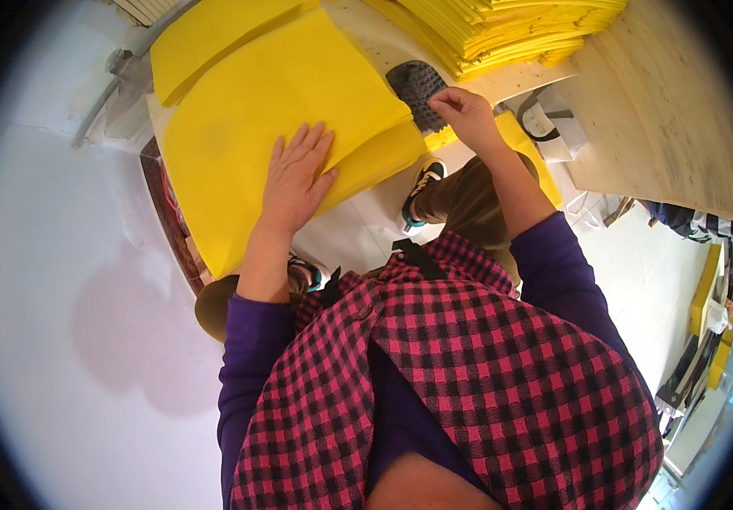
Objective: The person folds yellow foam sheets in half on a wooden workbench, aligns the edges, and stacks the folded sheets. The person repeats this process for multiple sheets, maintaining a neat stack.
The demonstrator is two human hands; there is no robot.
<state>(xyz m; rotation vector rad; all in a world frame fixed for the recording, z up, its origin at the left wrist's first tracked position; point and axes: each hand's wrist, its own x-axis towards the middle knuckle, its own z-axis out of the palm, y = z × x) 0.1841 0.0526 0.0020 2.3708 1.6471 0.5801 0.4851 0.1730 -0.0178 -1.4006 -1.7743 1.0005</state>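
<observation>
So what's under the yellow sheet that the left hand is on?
A yellow layer pokes out under the sheet on the right, and a brown edge shows along its left. The rest is covered, so I can't tell what's there.

We rest our left hand (pixel 294 183) flat on the yellow sheet (pixel 256 93). Right of this sheet are our right hand (pixel 471 123), fingertips together, and a dark textured pad (pixel 410 87).

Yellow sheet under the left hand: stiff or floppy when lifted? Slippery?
Probably floppy: the yellow sheet looks broad and thin, and the yellow stack nearby shows wavy edges. Likely light for its size, given that thinness. May slide when pushed, as its face looks smooth, though the left hand lies flat on it.
</observation>
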